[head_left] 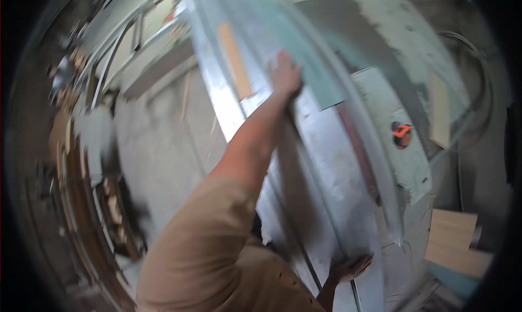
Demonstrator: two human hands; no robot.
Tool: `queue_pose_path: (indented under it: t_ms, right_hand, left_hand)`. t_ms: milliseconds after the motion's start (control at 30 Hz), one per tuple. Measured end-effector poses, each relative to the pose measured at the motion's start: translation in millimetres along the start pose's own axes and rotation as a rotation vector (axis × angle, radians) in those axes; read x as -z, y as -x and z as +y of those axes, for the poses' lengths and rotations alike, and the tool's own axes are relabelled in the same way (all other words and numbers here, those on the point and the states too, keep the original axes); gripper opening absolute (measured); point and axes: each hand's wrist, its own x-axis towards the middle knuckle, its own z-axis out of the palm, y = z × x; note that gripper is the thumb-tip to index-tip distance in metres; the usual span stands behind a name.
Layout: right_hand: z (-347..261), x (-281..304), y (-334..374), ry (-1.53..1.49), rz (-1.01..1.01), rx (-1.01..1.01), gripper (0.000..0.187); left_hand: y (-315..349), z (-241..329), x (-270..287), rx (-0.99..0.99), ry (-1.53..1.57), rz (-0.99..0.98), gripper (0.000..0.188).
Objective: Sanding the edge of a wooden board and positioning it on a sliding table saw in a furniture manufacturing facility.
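One long metal panel (340, 173) lies beneath left grip (285, 77), farther out, and right grip (351, 268), closer in; wood strip (235, 62) left of left grip. Cannot tell whether either is clenched.

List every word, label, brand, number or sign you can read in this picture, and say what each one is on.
None can be read.
Silvery metal panel: no legible lettering.
Wooden strip on it: no legible lettering.
Round orange-and-black object: too small and blurred to tell whether it bears any.
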Motion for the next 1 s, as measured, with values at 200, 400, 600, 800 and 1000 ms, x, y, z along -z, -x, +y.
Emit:
queue_pose_path:
  t_ms: [200,400,600,800,1000]
  right_hand:
    - [-7,7,-6,-0.064,0.015,-0.064,0.055]
    - [-9,22,-4,-0.049,-0.013,-0.07,0.056]
    - [-19,20,-5,-0.061,-0.011,-0.084,0.056]
    - [-31,20,-8,-0.06,-0.005,-0.076,0.055]
    - [-41,23,-8,-0.077,-0.014,-0.08,0.055]
  left_hand:
    - [-6,-3,15,-0.059,-0.091,0.141,0.072]
    - [-4,-6,6,-0.053,-0.102,0.121,0.072]
    - [-13,-13,6,-0.043,-0.12,0.106,0.072]
    - [-24,-22,2,-0.068,-0.12,0.139,0.071]
    - [-27,-28,2,-0.066,-0.119,0.131,0.07]
